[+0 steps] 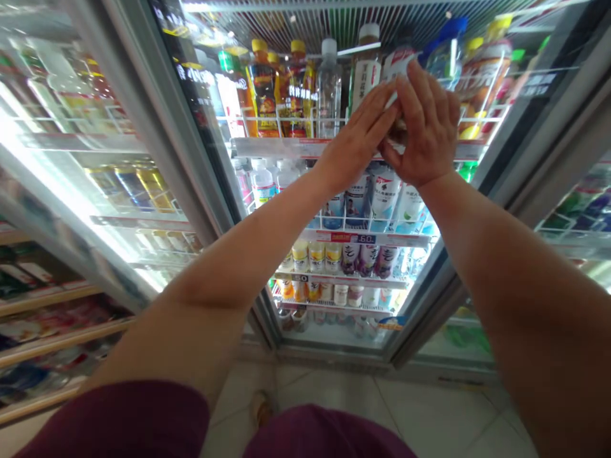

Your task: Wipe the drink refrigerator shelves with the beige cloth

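My left hand (356, 143) reaches up to the top shelf, its fingers fairly straight and pressed together, the tips meeting my right hand. My right hand (428, 124) has its fingers bent and its thumb pointing to the left hand. Between the two palms shows a small brownish thing, mostly covered by the fingers; I cannot make out its kind. Just behind the fingers stands a bottle with a white and red label (398, 58). To its left are a bottle with a pale label (366, 70) and a clear bottle (329, 89).
Dark drink bottles with yellow caps (264, 89) stand at the top left, behind a white wire rail (305, 119). A bottle with a blue cap (446, 54) is at the right. Lower shelves hold several rows of bottles. Grey door frames (191, 127) flank the lit cooler. Below lies a tiled floor (334, 388).
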`<action>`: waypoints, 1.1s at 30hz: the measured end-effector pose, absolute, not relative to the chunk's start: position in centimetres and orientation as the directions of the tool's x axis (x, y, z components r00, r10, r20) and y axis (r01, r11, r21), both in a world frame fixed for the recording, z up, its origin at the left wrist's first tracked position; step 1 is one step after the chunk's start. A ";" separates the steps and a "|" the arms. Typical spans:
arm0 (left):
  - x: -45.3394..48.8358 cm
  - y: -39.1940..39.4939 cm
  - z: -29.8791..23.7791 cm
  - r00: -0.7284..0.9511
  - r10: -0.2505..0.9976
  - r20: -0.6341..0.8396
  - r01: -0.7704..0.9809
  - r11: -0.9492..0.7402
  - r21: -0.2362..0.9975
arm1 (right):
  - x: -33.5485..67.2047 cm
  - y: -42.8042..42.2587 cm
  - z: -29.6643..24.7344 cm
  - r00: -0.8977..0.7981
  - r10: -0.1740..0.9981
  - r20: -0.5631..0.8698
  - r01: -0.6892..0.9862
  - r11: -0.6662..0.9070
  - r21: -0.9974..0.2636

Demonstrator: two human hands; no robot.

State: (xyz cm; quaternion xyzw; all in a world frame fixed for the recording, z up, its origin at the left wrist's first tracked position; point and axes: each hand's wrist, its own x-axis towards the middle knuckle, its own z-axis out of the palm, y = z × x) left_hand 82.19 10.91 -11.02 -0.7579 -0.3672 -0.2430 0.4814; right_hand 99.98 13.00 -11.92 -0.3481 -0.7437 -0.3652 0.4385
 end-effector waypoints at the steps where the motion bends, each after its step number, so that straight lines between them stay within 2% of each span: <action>1: 82.1 10.7 -10.7 0.622 0.314 0.717 0.783 -0.233 -0.577 | 100.0 13.0 -11.9 -0.378 0.209 0.902 0.832 0.504 0.232; 4: 81.4 10.4 -10.1 0.598 0.292 0.746 0.801 -0.203 -0.563 | 100.1 13.2 -11.9 -0.425 0.208 0.881 0.795 0.551 0.254; 8: 79.3 10.0 -11.6 0.476 0.230 0.849 0.854 -0.350 -0.384 | 100.4 13.6 -12.0 -0.519 0.149 0.842 0.720 0.606 0.337; 11: 76.1 9.3 -13.8 0.445 0.218 0.869 0.851 -0.405 -0.335 | 100.5 13.8 -12.1 -0.530 0.129 0.838 0.706 0.614 0.352; 16: 70.1 9.2 -16.8 0.350 0.145 0.925 0.903 -0.315 -0.292 | 100.4 14.1 -12.3 -0.541 0.141 0.829 0.695 0.630 0.346; 21: 68.2 11.1 -18.3 0.246 0.143 0.959 0.945 -0.257 -0.204 | 100.7 14.5 -12.1 -0.594 -0.001 0.805 0.578 0.695 0.428; 25: 68.2 12.3 -18.8 0.265 0.168 0.950 0.945 -0.240 -0.221 | 101.1 14.6 -11.8 -0.633 -0.054 0.772 0.530 0.696 0.484; 29: 67.7 12.8 -18.7 0.365 0.172 0.915 0.910 -0.273 -0.311 | 101.0 14.3 -12.0 -0.657 0.040 0.753 0.556 0.700 0.448; 33: 67.8 13.0 -18.8 0.255 0.170 0.952 0.935 -0.293 -0.198 | 99.2 12.7 -12.1 -0.621 0.181 0.763 0.656 0.653 0.379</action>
